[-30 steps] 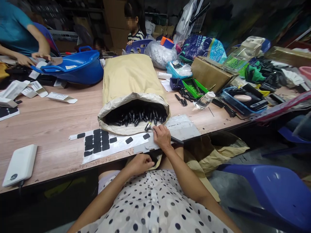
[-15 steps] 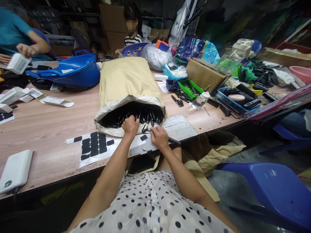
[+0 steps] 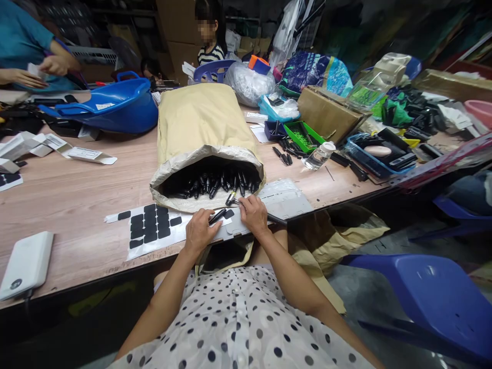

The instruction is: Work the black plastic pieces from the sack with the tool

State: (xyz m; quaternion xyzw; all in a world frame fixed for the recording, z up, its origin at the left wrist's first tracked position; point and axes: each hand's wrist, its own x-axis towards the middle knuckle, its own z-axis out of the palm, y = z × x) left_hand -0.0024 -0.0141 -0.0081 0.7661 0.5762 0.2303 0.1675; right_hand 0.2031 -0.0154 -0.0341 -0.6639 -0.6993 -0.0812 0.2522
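Observation:
My left hand [image 3: 199, 231] is closed on a slim black stick-shaped part [image 3: 217, 216] near the table's front edge. My right hand [image 3: 254, 214] is closed on a thin tool [image 3: 273, 219] whose tip touches a small part [image 3: 231, 198] at the mouth of a tan paper sack [image 3: 204, 137]. The sack lies on its side, open toward me, and holds several black stick-shaped parts [image 3: 215, 184]. Under both hands lies a white sheet [image 3: 154, 228] with several black adhesive pads [image 3: 150, 228].
A white power bank [image 3: 25, 265] sits front left. A blue plastic tub [image 3: 115, 106], white cartons [image 3: 90, 155], a green tray [image 3: 303, 137], a bottle [image 3: 319, 156] and a brown box [image 3: 330, 115] crowd the table. Other people work at the back. A blue chair [image 3: 430, 297] stands to my right.
My left hand rose from my lap, reached into the sack's mouth, then drew back to the sheet with a black part in it. My right hand stayed in place.

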